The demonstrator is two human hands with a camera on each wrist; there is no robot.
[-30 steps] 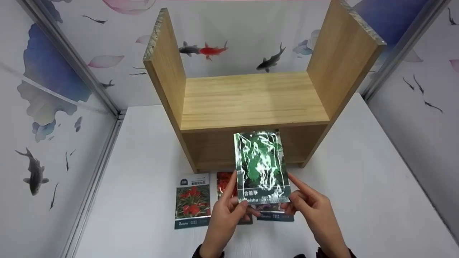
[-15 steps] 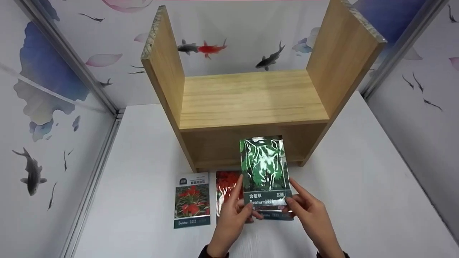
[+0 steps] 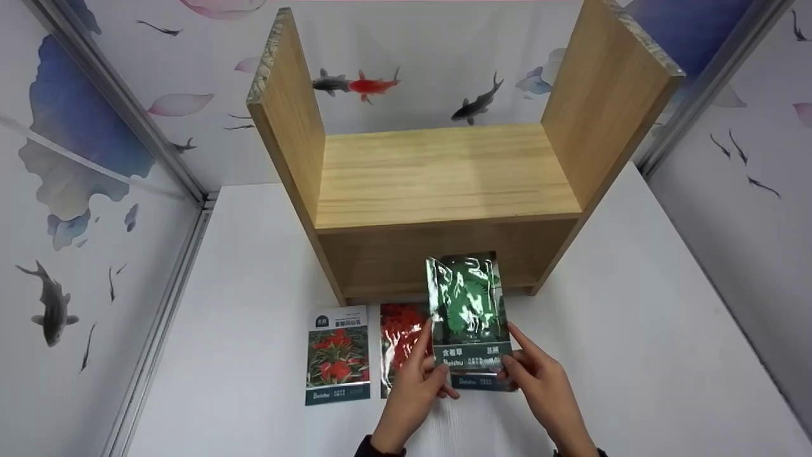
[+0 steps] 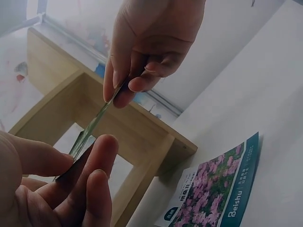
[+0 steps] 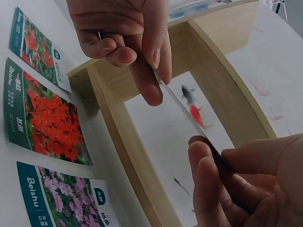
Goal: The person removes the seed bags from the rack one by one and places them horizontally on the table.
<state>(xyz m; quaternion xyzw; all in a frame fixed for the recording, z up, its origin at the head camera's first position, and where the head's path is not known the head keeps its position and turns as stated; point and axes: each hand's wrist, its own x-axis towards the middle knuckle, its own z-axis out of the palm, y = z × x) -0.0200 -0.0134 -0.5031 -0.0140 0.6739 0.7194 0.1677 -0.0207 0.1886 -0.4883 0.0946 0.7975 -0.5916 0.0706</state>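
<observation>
A glossy seed packet (image 3: 469, 311) with a green leaf picture is held up in front of the wooden shelf. My left hand (image 3: 409, 393) pinches its lower left edge between thumb and fingers. On the opposite edge, my right hand (image 3: 545, 387) pinches it the same way. Both wrist views show the packet nearly edge-on, slightly bent. Below it on the table lie a packet with red blooms (image 3: 399, 343), partly covered by my left hand, and a pink-flowered packet (image 5: 66, 198), mostly hidden in the head view. Farther left lies another red-flowered packet (image 3: 337, 355).
A wooden shelf unit (image 3: 444, 178) with two tall side panels stands on the white table (image 3: 241, 317), just behind the row of packets. White walls (image 3: 114, 222) printed with fish and petals enclose the table at left, back and right.
Both hands have brought the green packet slightly lower and nearer, its glare shifting as it tilts. Its printed lower label shows more clearly. The packets on the table have stayed put.
</observation>
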